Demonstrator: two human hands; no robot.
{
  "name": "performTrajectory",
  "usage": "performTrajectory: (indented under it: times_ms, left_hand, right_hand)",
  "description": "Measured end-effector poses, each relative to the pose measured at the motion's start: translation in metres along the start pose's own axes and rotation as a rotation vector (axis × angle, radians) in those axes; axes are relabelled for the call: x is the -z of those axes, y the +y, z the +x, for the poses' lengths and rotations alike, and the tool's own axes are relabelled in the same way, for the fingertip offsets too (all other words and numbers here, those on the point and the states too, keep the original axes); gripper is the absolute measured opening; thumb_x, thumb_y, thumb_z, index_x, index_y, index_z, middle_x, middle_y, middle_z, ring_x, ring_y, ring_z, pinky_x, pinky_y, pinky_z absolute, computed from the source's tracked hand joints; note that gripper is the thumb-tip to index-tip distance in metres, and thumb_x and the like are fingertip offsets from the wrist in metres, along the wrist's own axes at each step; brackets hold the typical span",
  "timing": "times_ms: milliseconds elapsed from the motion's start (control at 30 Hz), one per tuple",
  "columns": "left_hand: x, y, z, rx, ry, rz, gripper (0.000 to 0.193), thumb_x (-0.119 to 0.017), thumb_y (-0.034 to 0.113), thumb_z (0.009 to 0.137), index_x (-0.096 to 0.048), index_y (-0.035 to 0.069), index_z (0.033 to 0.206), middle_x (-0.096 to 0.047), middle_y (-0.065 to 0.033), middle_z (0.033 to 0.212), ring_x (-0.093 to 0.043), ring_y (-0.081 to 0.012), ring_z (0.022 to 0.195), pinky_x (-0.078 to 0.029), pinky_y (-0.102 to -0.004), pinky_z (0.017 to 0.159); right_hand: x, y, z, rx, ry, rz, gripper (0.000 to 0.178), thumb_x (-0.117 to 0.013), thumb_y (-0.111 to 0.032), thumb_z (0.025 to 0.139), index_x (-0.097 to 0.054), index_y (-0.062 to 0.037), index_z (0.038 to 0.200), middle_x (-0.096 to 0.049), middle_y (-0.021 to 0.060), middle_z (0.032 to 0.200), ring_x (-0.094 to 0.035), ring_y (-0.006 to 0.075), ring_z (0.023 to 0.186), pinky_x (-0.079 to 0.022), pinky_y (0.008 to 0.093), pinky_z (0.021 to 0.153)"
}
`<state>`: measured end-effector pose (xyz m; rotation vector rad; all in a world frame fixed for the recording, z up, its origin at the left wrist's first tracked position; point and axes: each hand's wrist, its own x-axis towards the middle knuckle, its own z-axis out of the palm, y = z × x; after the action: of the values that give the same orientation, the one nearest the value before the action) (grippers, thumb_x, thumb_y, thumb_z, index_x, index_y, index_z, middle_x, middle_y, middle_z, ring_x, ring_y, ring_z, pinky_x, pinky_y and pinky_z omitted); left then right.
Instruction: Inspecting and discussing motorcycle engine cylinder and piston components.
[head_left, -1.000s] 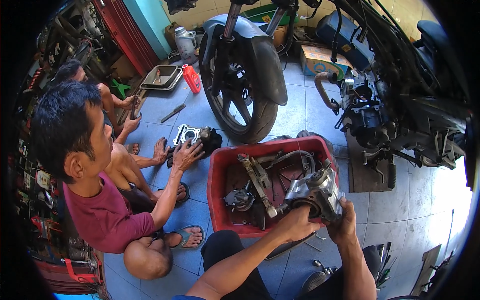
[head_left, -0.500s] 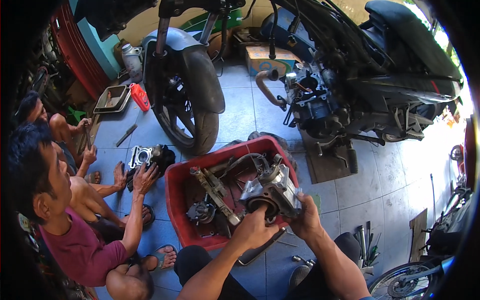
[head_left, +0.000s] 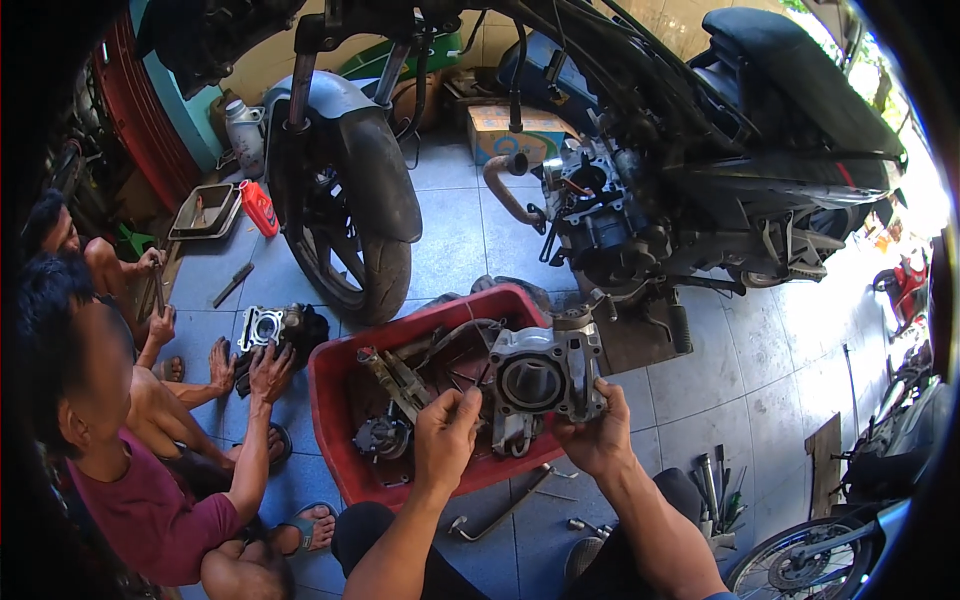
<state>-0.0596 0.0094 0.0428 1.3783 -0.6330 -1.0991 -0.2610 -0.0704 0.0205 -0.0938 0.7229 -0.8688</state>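
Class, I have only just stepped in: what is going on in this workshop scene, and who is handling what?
A person seated on the tiled floor holds a grey engine cylinder block over a red plastic tray of engine parts. The right hand grips the block from below; the left hand is at its left side. Beside them, a crouching person in a maroon shirt rests a hand on another engine part on the floor. A partly stripped motorcycle stands behind.
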Motion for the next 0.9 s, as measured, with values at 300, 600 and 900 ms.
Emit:
performTrajectory:
  times_ms: [300, 600, 900]
  left_hand:
    - [0.002, -0.012, 0.008, 0.085, -0.011, -0.378, 0.017, -0.057, 0.018, 0.102, -0.058, 0.006, 0.089, -0.053, 0.0010, 0.067, -0.049, -0.0061, 0.059, -0.041, -0.0236, 0.055]
    - [-0.012, -0.010, -0.001, 0.100, -0.038, -0.118, 0.017, -0.064, 0.008, 0.093, -0.061, 0.004, 0.109, -0.065, -0.0024, 0.082, -0.062, -0.0118, 0.074, -0.049, -0.0262, 0.073]
    - [-0.025, -0.007, -0.024, -0.729, 0.019, 0.632, 0.028, -0.078, 0.014, 0.079, -0.057, 0.003, 0.093, -0.056, -0.0069, 0.063, -0.055, -0.0213, 0.051, -0.044, -0.0330, 0.050]
  right_hand:
    - [-0.005, -0.002, -0.004, -0.001, -0.048, 0.067, 0.030, -0.060, -0.038, 0.087, -0.065, -0.0118, 0.101, -0.067, 0.0013, 0.091, -0.057, 0.0125, 0.070, -0.043, 0.0250, 0.056]
    - [-0.019, -0.008, -0.014, 0.060, -0.156, 0.057, 0.044, -0.061, -0.044, 0.083, -0.066, -0.0112, 0.112, -0.070, 0.0047, 0.104, -0.062, 0.0169, 0.083, -0.047, 0.0274, 0.061]
    - [-0.012, -0.013, -0.015, 0.072, -0.258, 0.059, 0.042, -0.058, -0.041, 0.084, -0.067, -0.0116, 0.112, -0.071, 0.0043, 0.106, -0.065, 0.0180, 0.090, -0.052, 0.0313, 0.068]
